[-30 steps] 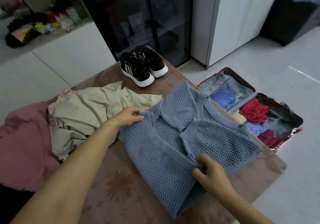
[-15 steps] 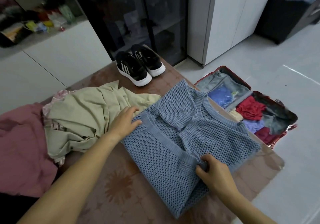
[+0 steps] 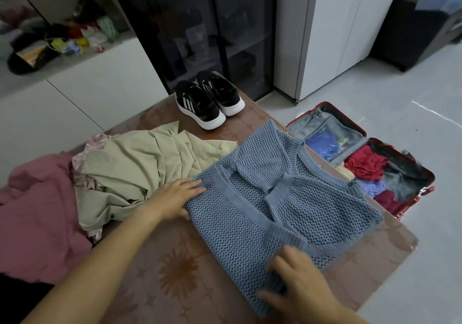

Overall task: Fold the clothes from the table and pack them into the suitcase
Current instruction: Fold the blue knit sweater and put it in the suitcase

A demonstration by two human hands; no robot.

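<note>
Right hand (image 3: 302, 283): since the earlier frame it is sliding off the ribbed fold at mid-garment towards the near corner. We are seeing it blurred over the knit, so we are unable to tell whether it is pinching cloth or only pressing it.
Left hand (image 3: 175, 198): earlier pinching the far-left edge, it is now lying flat there, fingers straight, gripping nothing.
Blue knit sweater (image 3: 275, 198): we are reading it as part-folded. It is lying on the table (image 3: 175, 268) with both sleeves turned in across the chest, and its right side is reaching the table edge nearest the suitcase.
Suitcase (image 3: 320, 126): it is lying open on the floor just beside the table. We are noting a blue item (image 3: 322, 143) behind the lid mesh and red (image 3: 362, 163), purple and grey pieces in the other half, so some packing is already done.
Beige garment (image 3: 140, 171): it is lying crumpled, touching the sweater's left side, and is not yet folded.
Pink garment (image 3: 37, 211): it is heaped at the table's left end, also unfolded.
Black shoes (image 3: 210, 101): they are standing as a pair at the far end of the table.
Progress: we are judging the task to be near its middle, with the sweater's final folds and transfer and at least two more garments remaining.
</note>
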